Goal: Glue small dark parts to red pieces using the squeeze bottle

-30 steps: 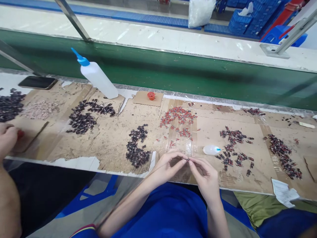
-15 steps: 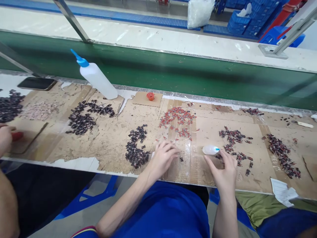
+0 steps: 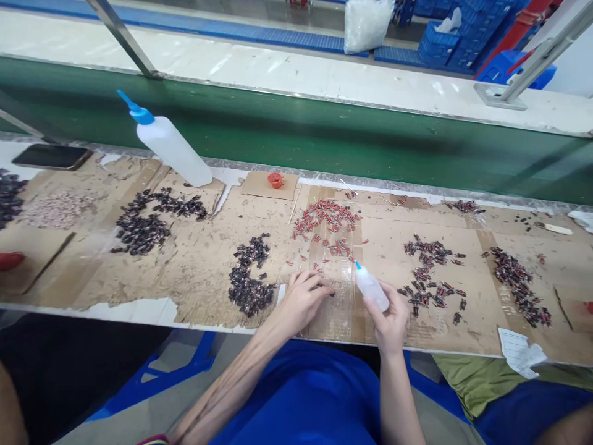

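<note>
My right hand grips a small white squeeze bottle with a blue tip, tilted so the tip points up and left. My left hand rests on the cardboard with its fingers curled together. At its fingertips shows a small dark part, mostly covered by the fingers. Just left of this hand lies a pile of black parts. Beyond both hands are scattered small red parts. To the right of the bottle sits a group of red-and-black parts.
A large white bottle with a blue nozzle leans at the back left. Behind the cardboard runs a green belt. A red cap, a phone, further piles of parts and a torn paper lie along the table.
My right hand has picked up the small bottle from the cardboard and turned its tip up and left, bringing it nearer my left hand. My left fingertips have reached the small dark part.
</note>
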A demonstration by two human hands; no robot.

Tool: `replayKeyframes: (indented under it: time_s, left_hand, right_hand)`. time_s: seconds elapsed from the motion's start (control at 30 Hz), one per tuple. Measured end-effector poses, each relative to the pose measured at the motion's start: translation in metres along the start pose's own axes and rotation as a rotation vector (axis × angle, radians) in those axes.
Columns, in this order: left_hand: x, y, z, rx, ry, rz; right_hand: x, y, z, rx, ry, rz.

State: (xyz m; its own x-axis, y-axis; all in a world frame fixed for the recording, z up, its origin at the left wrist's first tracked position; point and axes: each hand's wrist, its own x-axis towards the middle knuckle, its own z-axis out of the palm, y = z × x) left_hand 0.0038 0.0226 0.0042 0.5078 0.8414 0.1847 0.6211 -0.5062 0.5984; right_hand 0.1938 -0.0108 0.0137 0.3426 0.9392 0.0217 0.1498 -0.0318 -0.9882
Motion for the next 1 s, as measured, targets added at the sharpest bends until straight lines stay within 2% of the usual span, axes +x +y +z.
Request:
replayKeyframes:
  time_s: [0.07,0.17,0.27,0.47,0.73,1.0]
  left_hand:
    - [-0.002,-0.002,0.0,0.001,0.022,-0.019]
    - [-0.003,-0.003,0.004,0.014,0.099,-0.054]
    - [-0.004,-0.004,0.008,-0.026,0.168,-0.048]
    - [-0.004,-0.004,0.01,-0.126,0.188,-0.085]
    - [-0.002,-0.001,0.009,-0.157,0.209,-0.145]
    - [-0.002,0.0,0.008,-0.179,0.221,-0.147]
  right_hand:
    - [0.002,0.003,0.004,0.109,0.052,0.022]
    - [0.006,0.008,0.008,0.277,0.201,0.064]
    - [0.007,0.011,0.008,0.299,0.284,0.055]
    - [0.001,0.003,0.012,-0.011,0.197,0.005]
    - [0.001,0.005,0.016,-0.169,0.163,-0.043]
    - [0.001,0.006,0.017,-0.195,0.147,-0.051]
